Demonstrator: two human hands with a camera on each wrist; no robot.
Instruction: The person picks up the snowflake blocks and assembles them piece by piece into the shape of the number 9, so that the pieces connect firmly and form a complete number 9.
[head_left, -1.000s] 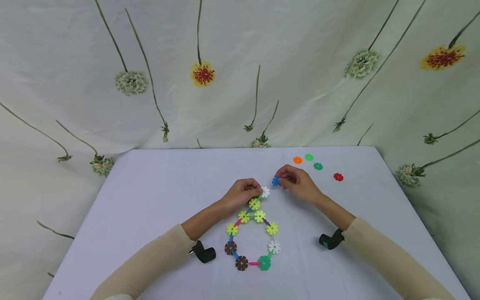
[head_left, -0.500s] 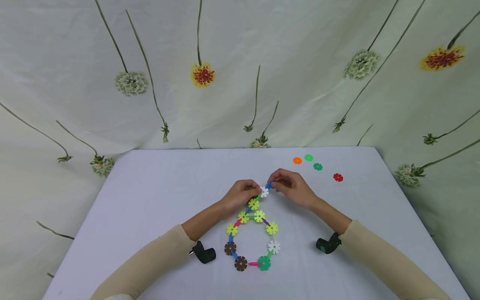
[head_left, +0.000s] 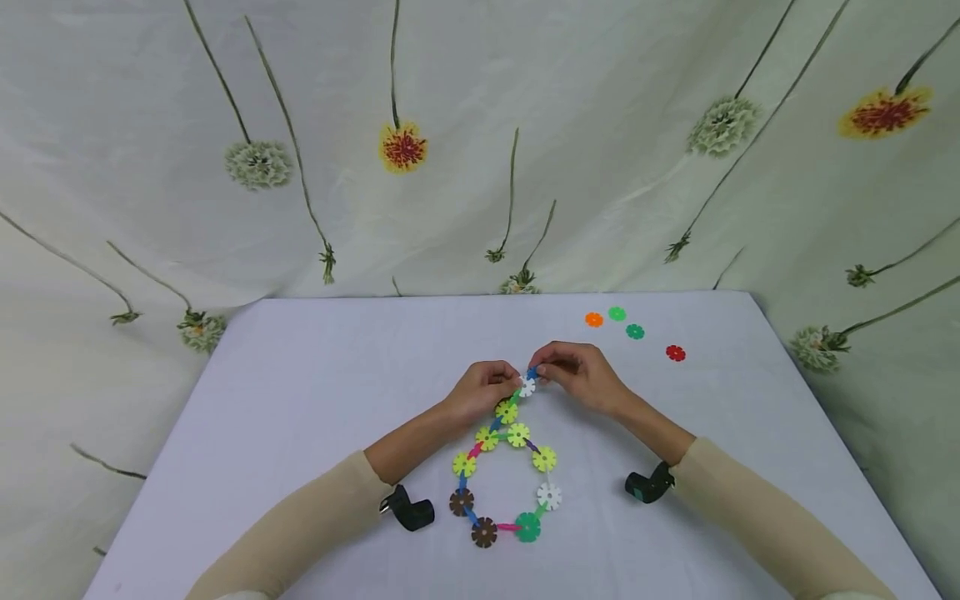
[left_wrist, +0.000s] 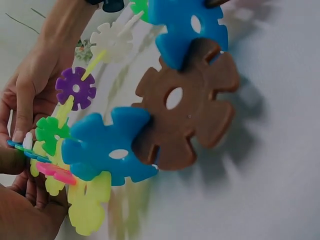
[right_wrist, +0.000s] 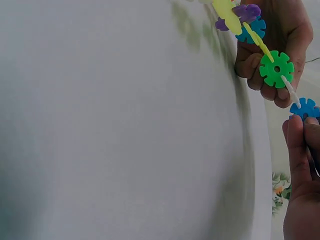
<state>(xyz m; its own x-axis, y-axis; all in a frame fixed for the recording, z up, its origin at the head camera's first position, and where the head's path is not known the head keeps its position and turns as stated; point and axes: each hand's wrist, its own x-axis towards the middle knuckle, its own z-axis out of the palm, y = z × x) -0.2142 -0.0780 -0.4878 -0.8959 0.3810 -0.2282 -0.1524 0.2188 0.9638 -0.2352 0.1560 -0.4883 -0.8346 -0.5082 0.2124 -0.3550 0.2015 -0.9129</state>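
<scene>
A chain of notched interlocking discs (head_left: 545, 458) lies on the table as a ring with a short tail leading away from me. My left hand (head_left: 482, 393) grips the tail's far end, by a white disc (head_left: 527, 387) and a green disc (right_wrist: 276, 69) seen edge-on in the head view. Between thumb and fingertips, my right hand (head_left: 579, 377) pinches a blue disc (right_wrist: 303, 106). The blue disc meets the white disc's edge; how deep the slots engage cannot be told. A brown disc (left_wrist: 200, 110) and a light-blue one (left_wrist: 107, 145) fill the left wrist view.
Beyond my right hand lie loose discs: orange (head_left: 594, 320), light green (head_left: 617, 313), dark green (head_left: 635, 332) and red (head_left: 676, 353). The white-covered table (head_left: 315, 358) ends at a flower-printed cloth (head_left: 450, 217) behind. Black wrist cameras (head_left: 411, 510) sit on both forearms.
My right hand has moved left and slightly nearer, bringing the blue disc from apart to the white disc's edge. My left hand has stayed almost still at the chain's end.
</scene>
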